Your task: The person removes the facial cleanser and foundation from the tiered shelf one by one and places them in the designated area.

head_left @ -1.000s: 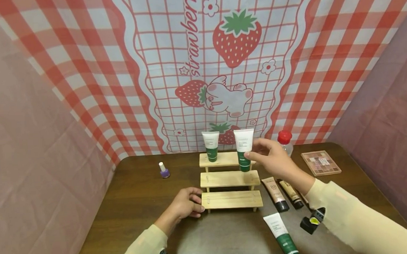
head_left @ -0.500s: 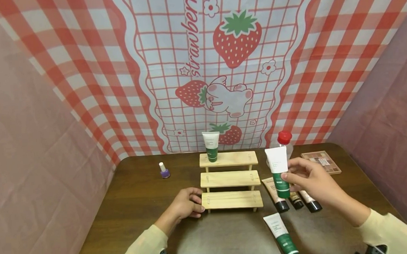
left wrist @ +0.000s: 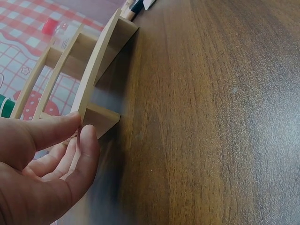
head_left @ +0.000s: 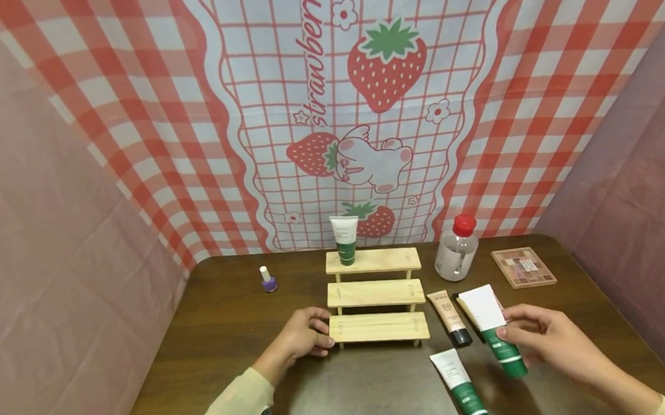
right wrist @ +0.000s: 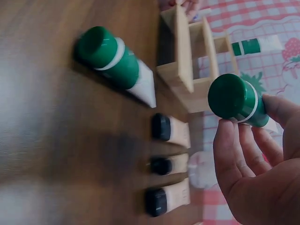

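Observation:
My right hand [head_left: 554, 337] pinches a white and green squeeze tube [head_left: 494, 330] between thumb and fingers, over the right side of the table. In the right wrist view its green cap [right wrist: 229, 97] faces the camera. At the left end of the lowest step, my left hand [head_left: 305, 332] pinches the edge of the three-step wooden stand [head_left: 378, 327]; thumb and forefinger meet at its corner in the left wrist view. A smaller white and green tube [head_left: 345, 239] stands upright on the top step, at its left. Another green and white tube [head_left: 460, 386] lies near the front.
A BB cream tube [head_left: 450, 317] lies right of the stand, with more black-capped tubes partly hidden behind the held one. Behind them are a clear bottle [head_left: 456, 254] with a red cap and an eyeshadow palette [head_left: 524, 267]. Purple nail polish [head_left: 268, 280] stands at left.
My right hand has carried the held tube from above the top step rightward and down, over the black-capped tubes. The bottle is uncovered. My left hand stays at the stand.

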